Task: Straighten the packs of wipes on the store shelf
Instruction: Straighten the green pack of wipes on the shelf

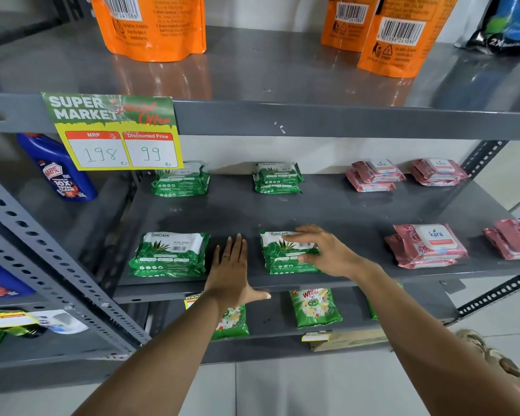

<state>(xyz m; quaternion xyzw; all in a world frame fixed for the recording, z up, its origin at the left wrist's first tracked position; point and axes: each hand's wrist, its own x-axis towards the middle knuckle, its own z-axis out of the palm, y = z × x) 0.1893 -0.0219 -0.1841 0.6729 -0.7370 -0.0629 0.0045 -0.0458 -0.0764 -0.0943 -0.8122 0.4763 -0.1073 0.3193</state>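
Note:
Green Origami wipe packs lie on the grey middle shelf (327,205). My right hand (321,250) rests on top of the front middle green stack (279,259), fingers spread across its label and thumb against its side. My left hand (231,271) lies flat and open on the bare shelf between that stack and the front left green stack (170,255), touching neither. Two more green stacks, one at the left (180,180) and one in the middle (278,178), sit at the back. Pink Kara wipe stacks lie at the front right (427,246), back right (373,177) and far back right (439,172).
A yellow price tag (114,133) hangs from the upper shelf edge. Orange pouches (150,25) stand on the top shelf. A blue Harpic bottle (57,169) stands in the left bay. Green detergent packets (314,307) lie on the lower shelf. Another pink stack (514,240) sits at the far right edge.

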